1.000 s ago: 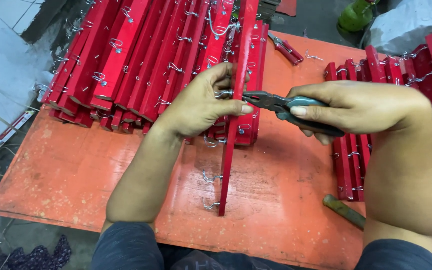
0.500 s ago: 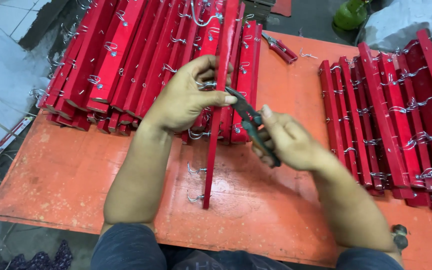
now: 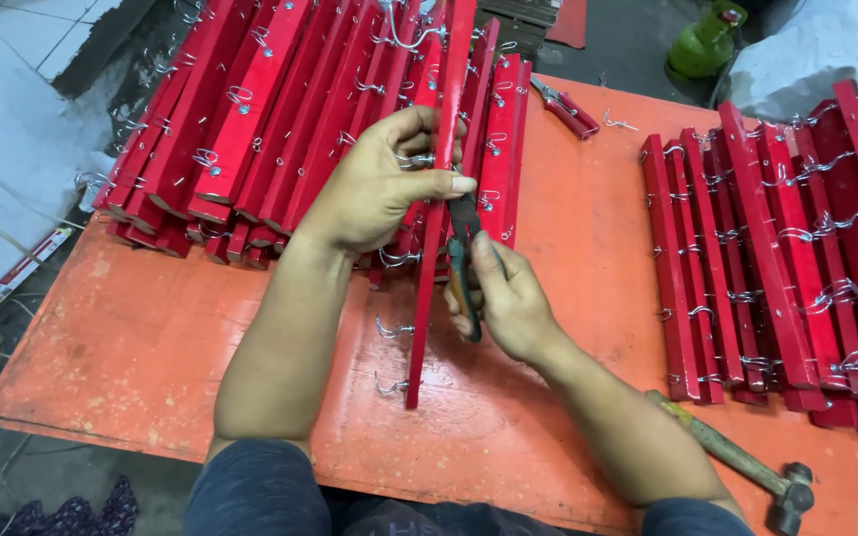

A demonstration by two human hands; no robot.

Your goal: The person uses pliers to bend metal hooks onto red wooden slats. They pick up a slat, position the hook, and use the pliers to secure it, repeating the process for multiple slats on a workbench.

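I see L hand (image 3: 374,189) gripping a long glossy red slat (image 3: 437,213) w/ wire hooks, R hand (image 3: 508,303) clamped round dark pliers (image 3: 464,263).

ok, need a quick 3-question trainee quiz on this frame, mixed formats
1. True or false: the left hand grips a red wooden slat.
2. What does the right hand hold? A) hammer B) pliers C) screwdriver
3. Fill in: a hammer lies on the orange ____, near the right forearm.

Key: 1 true. 2 B, the pliers, jaws up against the slat. 3 table.
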